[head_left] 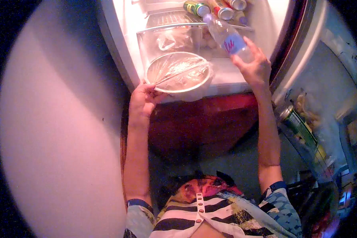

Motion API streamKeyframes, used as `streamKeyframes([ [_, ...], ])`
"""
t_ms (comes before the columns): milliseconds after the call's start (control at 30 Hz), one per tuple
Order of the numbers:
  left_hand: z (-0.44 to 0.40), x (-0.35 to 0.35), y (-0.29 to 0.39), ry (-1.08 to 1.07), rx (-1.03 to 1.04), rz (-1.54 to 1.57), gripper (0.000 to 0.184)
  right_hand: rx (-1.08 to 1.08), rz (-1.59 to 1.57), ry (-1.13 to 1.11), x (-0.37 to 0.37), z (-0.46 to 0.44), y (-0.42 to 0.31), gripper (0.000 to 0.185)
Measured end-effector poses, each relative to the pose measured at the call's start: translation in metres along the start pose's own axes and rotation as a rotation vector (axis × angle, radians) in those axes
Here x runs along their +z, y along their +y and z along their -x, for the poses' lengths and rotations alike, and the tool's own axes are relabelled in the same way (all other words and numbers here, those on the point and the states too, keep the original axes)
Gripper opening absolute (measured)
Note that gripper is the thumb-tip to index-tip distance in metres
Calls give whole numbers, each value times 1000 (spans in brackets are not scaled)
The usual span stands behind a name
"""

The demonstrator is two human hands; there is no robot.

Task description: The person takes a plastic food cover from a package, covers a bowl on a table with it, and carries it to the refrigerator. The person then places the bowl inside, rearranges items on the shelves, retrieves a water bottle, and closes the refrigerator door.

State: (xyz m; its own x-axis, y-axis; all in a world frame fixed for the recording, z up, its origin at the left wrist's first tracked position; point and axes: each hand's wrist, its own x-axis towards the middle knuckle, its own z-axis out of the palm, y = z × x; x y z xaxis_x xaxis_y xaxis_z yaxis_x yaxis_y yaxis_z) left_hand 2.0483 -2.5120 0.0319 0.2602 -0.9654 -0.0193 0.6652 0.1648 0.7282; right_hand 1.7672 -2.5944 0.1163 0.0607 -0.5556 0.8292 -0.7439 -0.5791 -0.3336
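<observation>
Inside an open fridge, a round white bowl (178,88) covered with clear plastic wrap sits at the front edge of the lower level. My left hand (144,99) pinches the bowl's near left rim and the wrap there. My right hand (254,65) is wrapped round the lower end of a clear plastic bottle (222,31) with a blue label. The bottle is tilted, its cap end pointing up and left toward the cans. A clear drawer (146,43) holding a plastic bag stands behind the bowl, beneath the glass shelf (166,25).
Several cans, among them a green one (196,8) and a red one (221,11), lie on the upper shelf. The open fridge door (301,71) is on the right, with a green container (299,123) in its rack. A pale wall (59,139) fills the left.
</observation>
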Motion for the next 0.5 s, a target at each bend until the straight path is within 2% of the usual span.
streamKeyframes([
  [133,3,-2,4,40,-21,-31,45,-4,-45,-156,-1,23,37,55],
  [233,8,4,5,87,-22,-61,46,20,74,-463,12,22,60,59],
  [267,8,4,5,86,-26,-62,46,23,76,-464,18,18,68,59],
  [333,9,3,3,29,5,-65,46,-184,-58,-438,24,14,73,55],
  [367,10,4,3,32,3,-66,46,-182,-61,-441,28,16,74,55],
  [433,11,5,4,55,-11,-31,45,-74,441,-346,37,17,60,52],
  [500,8,3,2,58,-2,-31,45,-135,508,-289,47,23,64,45],
])
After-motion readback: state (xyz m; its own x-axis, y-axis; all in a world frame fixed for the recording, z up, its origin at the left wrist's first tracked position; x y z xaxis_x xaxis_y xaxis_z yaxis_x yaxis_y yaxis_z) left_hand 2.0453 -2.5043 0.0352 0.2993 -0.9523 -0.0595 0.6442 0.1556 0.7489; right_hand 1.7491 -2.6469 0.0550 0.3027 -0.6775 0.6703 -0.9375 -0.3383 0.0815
